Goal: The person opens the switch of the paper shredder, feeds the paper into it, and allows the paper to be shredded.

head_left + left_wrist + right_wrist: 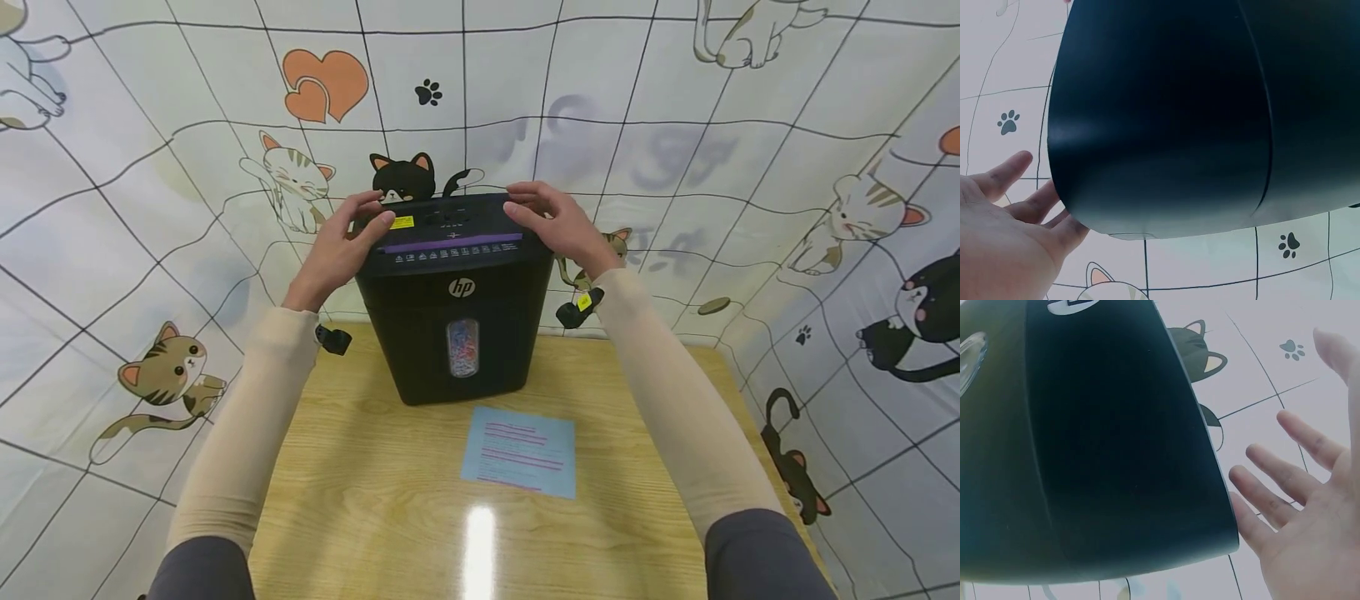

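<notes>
A black HP paper shredder [405, 325] stands upright at the back of the table. On its top are a purple-edged slot [450, 243] and a yellow label [402, 222], and a small front window [462, 348] shows colourful shreds. My left hand [347, 242] is at the top's left end, thumb and fingers extended; in the left wrist view its fingertips are right at the black casing [1160, 125]. At the right end is my right hand [558, 221], its fingers spread beside the casing [1122, 444] in the right wrist view. Neither hand grips anything.
A light blue printed sheet [517, 454] with pink lines lies on the wooden table [360, 500] in front of the shredder. Behind and at both sides hangs a white grid-patterned cloth [510, 75] with cartoon cats, close behind the shredder.
</notes>
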### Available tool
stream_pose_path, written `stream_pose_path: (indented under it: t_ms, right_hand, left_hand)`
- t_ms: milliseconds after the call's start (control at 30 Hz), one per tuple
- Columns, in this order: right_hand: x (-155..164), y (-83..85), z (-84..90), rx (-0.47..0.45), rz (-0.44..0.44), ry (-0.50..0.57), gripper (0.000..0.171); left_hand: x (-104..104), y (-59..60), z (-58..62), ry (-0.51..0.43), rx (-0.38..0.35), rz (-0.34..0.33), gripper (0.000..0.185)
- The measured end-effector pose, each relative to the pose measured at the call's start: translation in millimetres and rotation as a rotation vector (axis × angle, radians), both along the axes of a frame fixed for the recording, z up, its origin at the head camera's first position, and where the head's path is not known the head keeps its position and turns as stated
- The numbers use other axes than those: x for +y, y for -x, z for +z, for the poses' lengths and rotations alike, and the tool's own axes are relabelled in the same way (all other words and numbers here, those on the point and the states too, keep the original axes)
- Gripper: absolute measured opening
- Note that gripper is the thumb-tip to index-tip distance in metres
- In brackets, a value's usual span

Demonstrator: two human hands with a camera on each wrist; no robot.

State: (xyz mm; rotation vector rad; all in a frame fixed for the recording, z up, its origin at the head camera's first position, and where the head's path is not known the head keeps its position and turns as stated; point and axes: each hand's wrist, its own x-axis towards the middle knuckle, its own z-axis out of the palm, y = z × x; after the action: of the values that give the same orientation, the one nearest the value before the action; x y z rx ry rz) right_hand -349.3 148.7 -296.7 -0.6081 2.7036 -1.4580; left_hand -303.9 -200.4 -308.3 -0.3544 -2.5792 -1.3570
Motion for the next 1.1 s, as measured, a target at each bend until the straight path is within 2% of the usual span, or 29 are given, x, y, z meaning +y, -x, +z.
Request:
stream_pose_path:
  t_ms: [167, 433, 667, 833, 933, 1100]
  right_hand:
    - [3.6, -7.8, -1.8, 0.001, -0.002, -0.055, 0.071]
    - [15.8, -22.1, -6.0, 0.027, -0.015, -0.067, 0.078]
    - [31.0, -38.4, -13.8, 0.1, -0.023, -0.092, 0.083]
    - [39.8, -52.1, -28.4, 0.161, -0.024, -0.109, 0.092]
    - [44.5, -61.2, -39.1, 0.172, -0.033, -0.111, 0.094]
    - [53.9, -76.1, -54.0, 0.213, -0.044, -0.108, 0.096]
  left_hand:
    - [1.5, -4.7, -7.1, 0.014, 0.082, -0.034, 0.074]
    - [7.3, -18.6, -18.4, 0.041, 0.229, -0.046, 0.089]
    - [15.0, -35.0, -25.4, 0.046, 0.271, -0.077, 0.091]
    - [21.6, -45.4, -31.9, 0.02, 0.292, -0.098, 0.093]
    - [26.9, -52.1, -37.2, -0.012, 0.335, -0.132, 0.096]
    - [45.7, -82.5, -28.8, -0.095, 0.362, -0.24, 0.099]
